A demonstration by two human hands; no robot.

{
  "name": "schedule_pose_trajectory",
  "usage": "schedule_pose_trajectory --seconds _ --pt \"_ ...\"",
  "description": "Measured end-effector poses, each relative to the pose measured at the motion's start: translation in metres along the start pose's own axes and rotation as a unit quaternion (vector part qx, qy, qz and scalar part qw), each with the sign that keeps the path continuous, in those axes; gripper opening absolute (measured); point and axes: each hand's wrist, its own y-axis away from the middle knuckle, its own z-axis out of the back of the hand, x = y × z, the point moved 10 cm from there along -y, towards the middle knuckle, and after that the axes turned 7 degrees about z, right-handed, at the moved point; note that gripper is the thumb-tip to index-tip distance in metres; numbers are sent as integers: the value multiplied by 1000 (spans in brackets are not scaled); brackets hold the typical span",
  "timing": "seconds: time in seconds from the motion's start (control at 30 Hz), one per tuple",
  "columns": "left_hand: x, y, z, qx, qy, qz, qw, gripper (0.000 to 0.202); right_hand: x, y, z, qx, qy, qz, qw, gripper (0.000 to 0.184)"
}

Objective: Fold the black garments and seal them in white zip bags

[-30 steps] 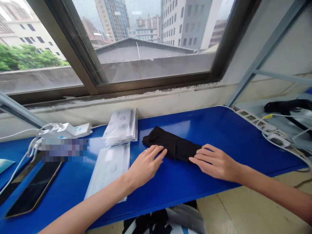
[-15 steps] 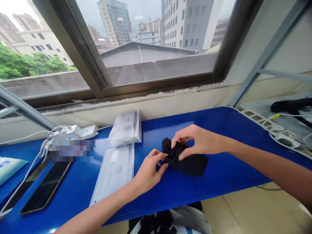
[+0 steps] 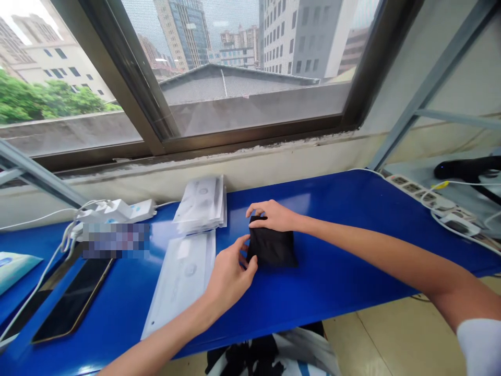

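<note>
A piece of black cloth (image 3: 274, 248), squarish and apparently folded, lies on the blue table (image 3: 332, 209). Its left edge is between the thumb and fingers of my left hand (image 3: 233, 269). My right hand (image 3: 272, 215) comes in from the right and grips the cloth's top left edge, thumb on the near side and fingers beyond. To the left of the cloth are flat, pale see-through sleeves (image 3: 183, 277) and, behind them, a stack of similar sleeves (image 3: 201, 203).
A dark phone (image 3: 74, 300) lies at the left, below a white power strip (image 3: 133, 209) with plugs and cables. Another power strip (image 3: 418, 190) runs along the right edge. A window (image 3: 250, 104) and a low wall are behind the table; a metal post (image 3: 422, 89) rises at right.
The bunched cloth has been spread into a flatter, squarer shape and now sits farther left. My right hand has moved left to its top edge; my left hand stays near its left side.
</note>
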Motion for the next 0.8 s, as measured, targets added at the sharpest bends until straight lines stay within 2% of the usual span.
schedule_pose_trajectory --seconds 0.17,0.3,0.37,0.43,0.5,0.57,0.7,0.8 --pt "3 -7 7 1 -47 -23 999 48 -10 10 -3 -19 41 8 999 18" --pt "1 -7 5 11 -40 -61 997 43 -9 27 -4 -32 93 15 995 24" --pt "1 -8 6 12 -14 -65 998 39 5 37 1 -51 182 31 982 28" --pt "0 -8 6 16 -7 -70 997 38 32 49 6 -75 273 79 956 28" --pt "-3 -8 6 26 -18 -87 996 39 60 63 1 -80 315 142 935 29" --pt "-7 -7 5 40 -25 -107 993 40 74 79 -13 -53 328 165 929 32" --pt "-4 -11 3 67 5 -103 992 44 64 109 -42 14 326 85 941 57" --pt "0 -17 3 61 40 -70 995 36 53 124 -56 23 305 25 952 67"
